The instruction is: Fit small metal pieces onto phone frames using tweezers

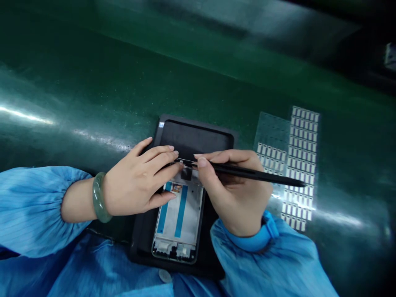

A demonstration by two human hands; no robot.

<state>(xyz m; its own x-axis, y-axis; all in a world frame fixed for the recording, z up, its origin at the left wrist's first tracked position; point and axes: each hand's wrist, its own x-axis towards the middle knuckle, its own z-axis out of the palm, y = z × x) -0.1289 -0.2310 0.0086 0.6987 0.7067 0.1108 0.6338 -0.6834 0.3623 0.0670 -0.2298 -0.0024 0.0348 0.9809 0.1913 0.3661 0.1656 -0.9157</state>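
A phone frame lies in a black tray-like holder, its metal inner side up, with two blue strips on it. My left hand rests over the frame's upper left part, fingers stretched and slightly apart, fingertips touching near its top edge. In my right hand, thumb and fingers pinch slim black tweezers. Their back end points right, while the working tips are hidden near the left fingertips at the frame's top. Whether a small part is between the tips cannot be made out.
Right of the holder lie clear sheets bearing rows of small pale parts, one longer sheet and one partly bare sheet. A shiny green mat covers the work surface. The right forearm is close to the sheets.
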